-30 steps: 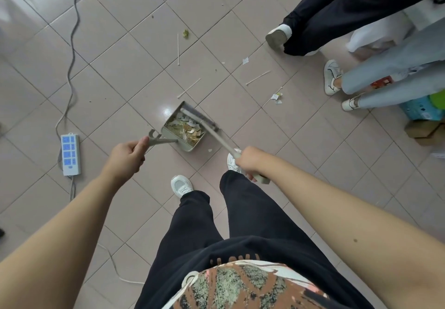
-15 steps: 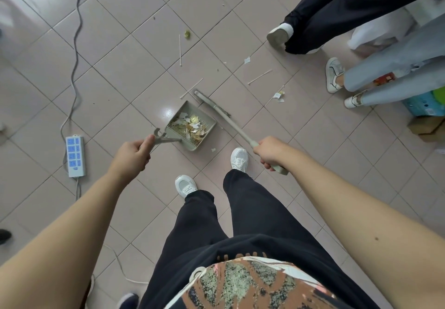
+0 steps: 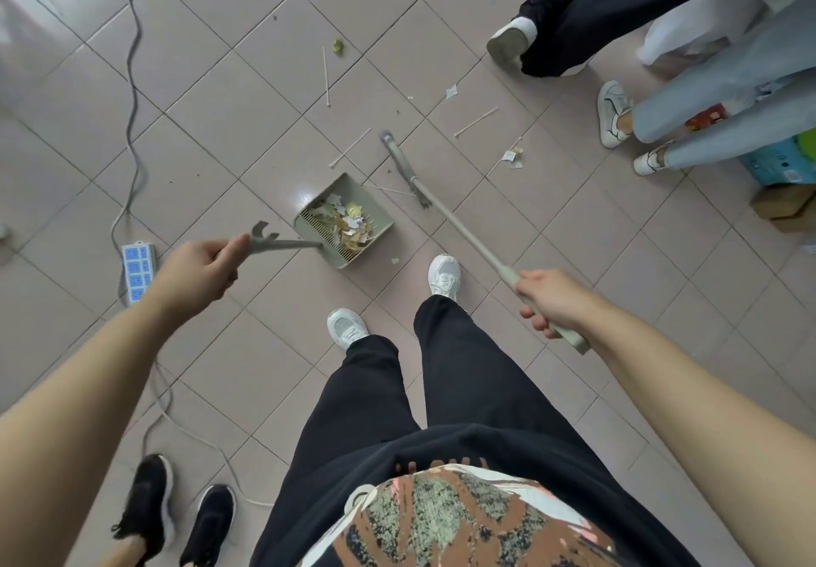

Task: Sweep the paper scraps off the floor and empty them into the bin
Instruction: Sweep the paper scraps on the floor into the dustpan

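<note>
The dustpan point(image 3: 344, 221), already holding paper scraps point(image 3: 349, 222), sits mid-floor, its handle gripped by the left hand point(image 3: 198, 273); the right hand point(image 3: 552, 301) is closed on the broom point(image 3: 459, 231), whose head rests at the pan's two o'clock. Sweeping is underway. Next, I judge, the broom must reach the loose scraps point(image 3: 512, 158) and sticks point(image 3: 476, 121) at one to two o'clock, near bystanders' shoes point(image 3: 611, 114); no bin is visible.

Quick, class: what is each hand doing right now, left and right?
Left hand: closed on the dustpan handle.
Right hand: closed on the broom handle.
</note>
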